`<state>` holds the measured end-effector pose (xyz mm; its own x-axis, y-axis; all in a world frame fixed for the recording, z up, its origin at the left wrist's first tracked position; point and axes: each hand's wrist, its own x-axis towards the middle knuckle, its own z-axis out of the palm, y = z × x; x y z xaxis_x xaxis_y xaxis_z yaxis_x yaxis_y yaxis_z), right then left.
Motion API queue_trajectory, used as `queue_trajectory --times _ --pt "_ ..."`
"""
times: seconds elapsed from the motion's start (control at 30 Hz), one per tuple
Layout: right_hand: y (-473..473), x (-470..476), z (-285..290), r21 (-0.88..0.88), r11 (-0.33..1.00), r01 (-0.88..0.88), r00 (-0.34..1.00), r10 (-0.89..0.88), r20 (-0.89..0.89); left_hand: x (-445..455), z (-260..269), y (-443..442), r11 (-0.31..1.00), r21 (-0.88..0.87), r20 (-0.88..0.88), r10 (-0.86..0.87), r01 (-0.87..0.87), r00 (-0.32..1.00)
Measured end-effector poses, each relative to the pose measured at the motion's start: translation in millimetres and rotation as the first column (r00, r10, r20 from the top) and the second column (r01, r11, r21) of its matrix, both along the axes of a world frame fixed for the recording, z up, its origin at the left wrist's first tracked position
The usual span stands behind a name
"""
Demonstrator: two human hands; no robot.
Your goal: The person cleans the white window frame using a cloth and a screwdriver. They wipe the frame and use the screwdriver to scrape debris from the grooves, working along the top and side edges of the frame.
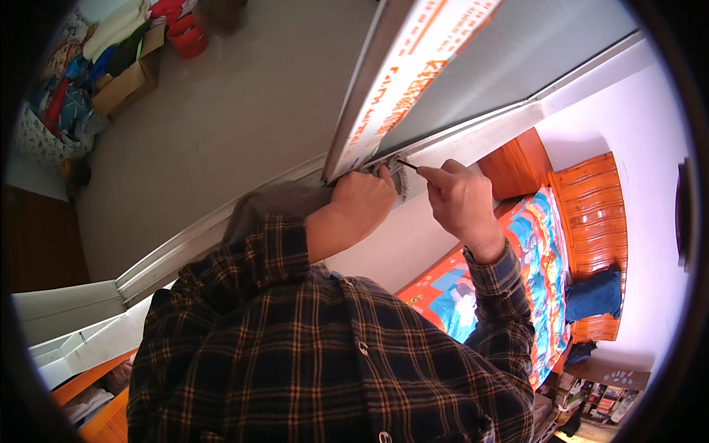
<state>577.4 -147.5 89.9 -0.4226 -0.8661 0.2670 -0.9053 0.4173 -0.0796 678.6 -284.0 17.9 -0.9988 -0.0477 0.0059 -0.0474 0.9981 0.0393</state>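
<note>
My right hand (460, 199) grips a thin dark rod-like tool (407, 164), whose tip points left into a grey cloth (403, 185) at the foot of the window or door frame. My left hand (360, 196) presses on that cloth with a finger, right beside the tool's tip; what lies under this hand is hidden. Just above both hands rises the frame's upright (388, 105), covered in white protective film with orange print. Frosted or grey glass (498, 72) fills the frame to the right of it.
A sill with a sliding track (183, 243) runs from lower left to upper right. Beyond it, on the floor, are a cardboard box (130, 83), piled clothes and a red bucket (188, 37). At right stand a bed with a colourful cover (526, 243) and a wooden cabinet (518, 163).
</note>
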Motion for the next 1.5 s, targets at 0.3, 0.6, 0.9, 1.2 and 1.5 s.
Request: queue_trajectory --times 0.3,0.6,0.9,1.2,1.5 --pt "-10 -9 23 0.099 0.962 -0.253 0.950 0.267 -0.160 -5 -6 3 0.999 0.028 -0.066 0.033 -0.031 0.997" --pt "-31 -12 3 0.260 0.944 -0.203 0.950 0.255 -0.183 37 -6 -17 0.959 0.282 -0.133 0.031 0.008 0.991" --pt "-54 8 6 0.368 0.921 -0.131 0.956 0.216 -0.200 84 7 -50 0.953 0.298 -0.320 0.048 0.052 0.946" --pt "-23 -20 43 0.250 0.964 -0.084 0.995 0.094 -0.029 77 7 -27 0.996 0.001 -0.309 -0.083 0.087 0.947" --pt "43 14 -16 -0.083 0.975 0.208 0.969 -0.195 0.150 44 0 -12 0.961 -0.154 -0.517 -0.275 0.228 0.811"
